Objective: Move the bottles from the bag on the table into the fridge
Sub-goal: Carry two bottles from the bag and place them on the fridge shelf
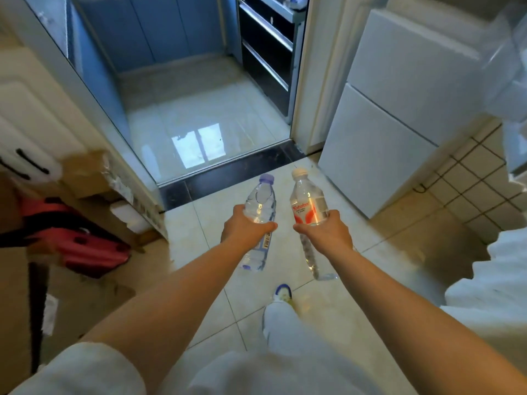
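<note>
From the head camera, looking down, the left hand [245,228] is wrapped around the middle of a clear bottle with a purple cap [261,220], and the right hand [328,233] is wrapped around the middle of a clear bottle with a white cap and a red label [309,212]. Both bottles are held out in front of the body, side by side and near each other but not touching. Each bottle is long and thin, with its cap pointing away from the person and its bottom pointing back toward the feet. The white fridge [399,109] stands ahead and to the right, next to the doorway, and both its doors look closed. The right hand is the nearer one to it. I think a door has to be opened first, and both hands are full, so one bottle may need to be tucked away or set down. The bag and the table are not in view. Water shows inside both bottles.
</note>
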